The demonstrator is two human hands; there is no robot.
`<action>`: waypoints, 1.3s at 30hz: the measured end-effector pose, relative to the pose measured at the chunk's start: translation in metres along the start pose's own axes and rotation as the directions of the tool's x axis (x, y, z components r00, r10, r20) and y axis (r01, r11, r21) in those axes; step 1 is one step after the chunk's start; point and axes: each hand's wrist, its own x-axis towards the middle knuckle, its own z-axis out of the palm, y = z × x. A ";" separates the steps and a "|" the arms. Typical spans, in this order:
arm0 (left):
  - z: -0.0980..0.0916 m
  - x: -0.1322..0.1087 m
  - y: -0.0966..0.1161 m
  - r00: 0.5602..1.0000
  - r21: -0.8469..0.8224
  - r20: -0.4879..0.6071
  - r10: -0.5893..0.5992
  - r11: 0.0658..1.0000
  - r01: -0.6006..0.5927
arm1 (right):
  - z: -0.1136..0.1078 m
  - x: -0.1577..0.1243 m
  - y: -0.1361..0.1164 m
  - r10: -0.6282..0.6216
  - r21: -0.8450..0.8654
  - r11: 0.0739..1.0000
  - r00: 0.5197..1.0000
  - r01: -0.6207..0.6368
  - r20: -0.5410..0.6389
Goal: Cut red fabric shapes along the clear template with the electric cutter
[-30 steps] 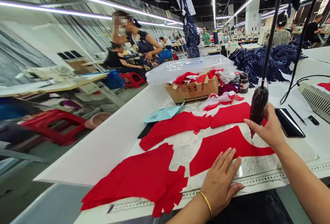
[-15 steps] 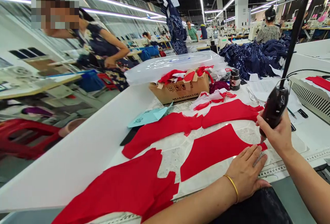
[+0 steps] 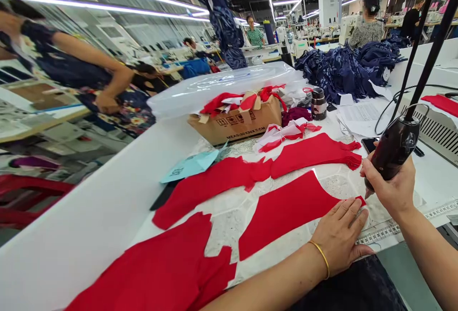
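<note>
My left hand lies flat, fingers stretched out, on the narrow right end of a red fabric piece. A small red tip of that fabric shows just past my fingertips. In my right hand is a black corded hand tool with a narrow pointed tip, held tilted. The tip hovers close to the fabric's end; whether it touches cannot be made out. Behind lie two more red pieces, a left one and a right one. A larger red stack sits at the near left.
A cardboard box of red scraps stands at the back, beside a dark jar. Navy fabric is heaped behind. A measuring tape runs along the front edge. A grey vented unit stands right. A person is beyond the left panel.
My right hand has moved the tool slightly right, its tip now off the fabric's end. My left hand stays pressed on the fabric. The person at left has shifted left in view.
</note>
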 end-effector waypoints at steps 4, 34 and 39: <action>0.003 0.000 -0.001 1.000 -0.014 0.008 -0.007 1.000 0.007 | 0.002 0.001 -0.001 0.027 0.000 1.000 0.999 -0.027 -0.030; -0.036 -0.062 -0.056 0.974 0.136 0.025 -0.224 0.966 0.219 | 0.050 0.018 -0.008 0.024 0.109 0.994 1.000 -0.024 -0.005; -0.027 -0.061 -0.061 0.964 0.161 -0.024 -0.264 0.951 0.264 | 0.098 0.026 -0.006 0.008 0.119 0.993 1.000 -0.008 0.001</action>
